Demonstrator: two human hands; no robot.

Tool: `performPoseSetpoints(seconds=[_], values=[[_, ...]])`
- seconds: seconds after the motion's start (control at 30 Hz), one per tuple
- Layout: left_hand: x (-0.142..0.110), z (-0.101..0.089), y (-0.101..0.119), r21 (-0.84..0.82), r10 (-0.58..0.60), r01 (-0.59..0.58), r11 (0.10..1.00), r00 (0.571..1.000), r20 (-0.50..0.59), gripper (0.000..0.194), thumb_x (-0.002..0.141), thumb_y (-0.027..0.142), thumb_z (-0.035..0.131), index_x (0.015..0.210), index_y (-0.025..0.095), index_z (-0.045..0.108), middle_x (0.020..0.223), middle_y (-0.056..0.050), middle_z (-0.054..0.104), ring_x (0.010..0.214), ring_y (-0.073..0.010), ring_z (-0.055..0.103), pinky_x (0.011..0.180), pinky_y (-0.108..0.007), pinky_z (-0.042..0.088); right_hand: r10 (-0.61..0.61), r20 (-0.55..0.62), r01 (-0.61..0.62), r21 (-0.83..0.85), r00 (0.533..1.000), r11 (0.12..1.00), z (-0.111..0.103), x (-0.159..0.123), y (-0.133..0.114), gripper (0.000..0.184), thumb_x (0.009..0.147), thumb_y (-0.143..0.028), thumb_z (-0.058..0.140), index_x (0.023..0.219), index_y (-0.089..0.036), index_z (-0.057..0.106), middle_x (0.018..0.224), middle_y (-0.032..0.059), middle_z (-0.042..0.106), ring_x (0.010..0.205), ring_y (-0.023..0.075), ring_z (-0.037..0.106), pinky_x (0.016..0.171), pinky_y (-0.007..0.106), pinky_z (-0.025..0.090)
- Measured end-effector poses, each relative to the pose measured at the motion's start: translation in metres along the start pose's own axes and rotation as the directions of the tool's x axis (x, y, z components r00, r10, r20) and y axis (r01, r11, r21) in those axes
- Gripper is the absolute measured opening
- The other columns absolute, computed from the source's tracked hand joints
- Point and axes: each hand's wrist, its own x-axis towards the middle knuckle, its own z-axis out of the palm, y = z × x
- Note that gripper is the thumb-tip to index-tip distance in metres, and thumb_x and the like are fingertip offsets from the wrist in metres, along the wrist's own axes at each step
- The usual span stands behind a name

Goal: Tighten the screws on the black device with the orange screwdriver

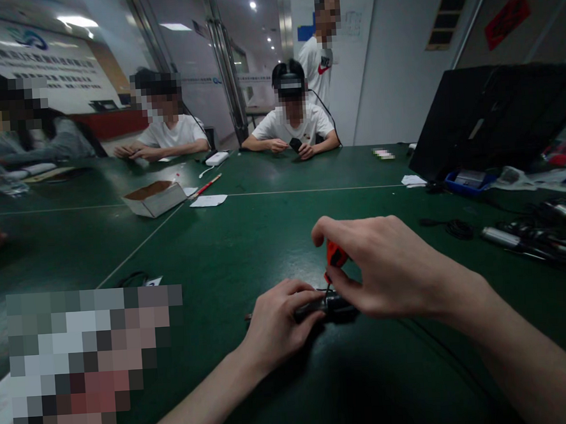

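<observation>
My left hand [277, 321] is closed around a black elongated device [340, 303] and presses it to the green table. Its fingers lie across the top, so part of the device is hidden. In my right hand [392, 266], a screwdriver with a red and black handle [335, 255] stands almost upright, pinched between thumb and fingers. The screwdriver's shaft points down at the device's upper side; whether the tip sits in a screw is too small to tell. A black cord [439, 346] trails along the table from near the device toward the lower right.
A white open box [155, 199] and a paper slip [209, 201] lie ahead on the green table [265, 232]. To the right are a black case [488, 119], a blue tray [468, 181] and a heap of black devices and cords [543, 237]. Several people are across the table.
</observation>
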Motion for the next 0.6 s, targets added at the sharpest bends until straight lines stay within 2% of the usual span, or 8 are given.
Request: performPoseSetpoints(seconds=[0.1,0.17,0.3,0.43,0.5,0.6], values=[[-0.0003,0.0006,0.0000,0.007,0.001,-0.001,1.000,1.000,-0.014,0.019,0.078,0.020,0.069,0.096,0.024,0.073,0.097,-0.004,0.070,0.087,-0.0221,0.065,0.076,-0.033,0.053,0.017,-0.022,-0.018,-0.066,1.000,0.998,0.0013,0.0005,0.0012,0.024,0.088,-0.042,0.056,0.101,-0.022,0.051,0.076,-0.0011,0.064,0.063,0.0149,0.056,0.052,0.025,0.026],[0.0000,0.0005,0.0005,0.011,0.004,-0.004,1.000,1.000,-0.020,0.021,0.078,0.020,0.070,0.098,0.023,0.072,0.097,-0.004,0.070,0.087,-0.0226,0.065,0.076,-0.034,0.053,0.026,-0.041,-0.030,-0.112,0.999,0.993,0.0027,0.0015,0.0022,0.025,0.090,-0.046,0.054,0.096,-0.022,0.053,0.072,-0.0009,0.064,0.061,0.0153,0.057,0.052,0.025,0.023],[0.0010,-0.0010,0.0023,0.005,-0.001,0.001,1.000,1.000,-0.003,0.017,0.078,0.019,0.070,0.095,0.022,0.072,0.098,-0.004,0.070,0.087,-0.0225,0.065,0.074,-0.034,0.053,0.013,-0.033,-0.015,-0.080,0.999,0.997,0.0026,0.0021,0.0027,0.015,0.088,-0.030,0.055,0.099,-0.021,0.051,0.077,-0.0008,0.064,0.062,0.0139,0.056,0.052,0.025,0.025],[0.0013,-0.0013,0.0019,0.002,-0.007,0.007,1.000,1.000,0.015,0.013,0.079,0.019,0.068,0.091,0.022,0.072,0.096,-0.004,0.070,0.085,-0.0217,0.065,0.073,-0.032,0.053,-0.009,0.017,0.009,0.016,1.000,1.000,-0.0006,0.0009,0.0010,0.023,0.082,-0.020,0.055,0.104,-0.020,0.048,0.081,-0.0015,0.063,0.063,0.0131,0.055,0.053,0.024,0.030],[0.0009,-0.0005,0.0006,0.001,-0.001,0.001,1.000,1.000,0.009,0.014,0.079,0.020,0.068,0.093,0.022,0.072,0.097,-0.004,0.070,0.086,-0.0219,0.064,0.074,-0.033,0.053,-0.003,0.019,0.003,-0.003,1.000,1.000,-0.0009,0.0011,0.0000,0.020,0.084,-0.025,0.056,0.102,-0.021,0.048,0.081,-0.0013,0.063,0.064,0.0137,0.056,0.053,0.025,0.030],[0.0005,0.0006,-0.0013,0.002,0.011,-0.011,1.000,1.000,-0.002,0.018,0.079,0.019,0.069,0.096,0.022,0.072,0.098,-0.004,0.070,0.087,-0.0224,0.064,0.074,-0.033,0.052,0.025,-0.024,-0.027,-0.107,0.999,0.994,0.0010,0.0024,-0.0005,0.021,0.089,-0.041,0.055,0.095,-0.022,0.050,0.075,-0.0012,0.063,0.061,0.0154,0.056,0.052,0.026,0.026]])
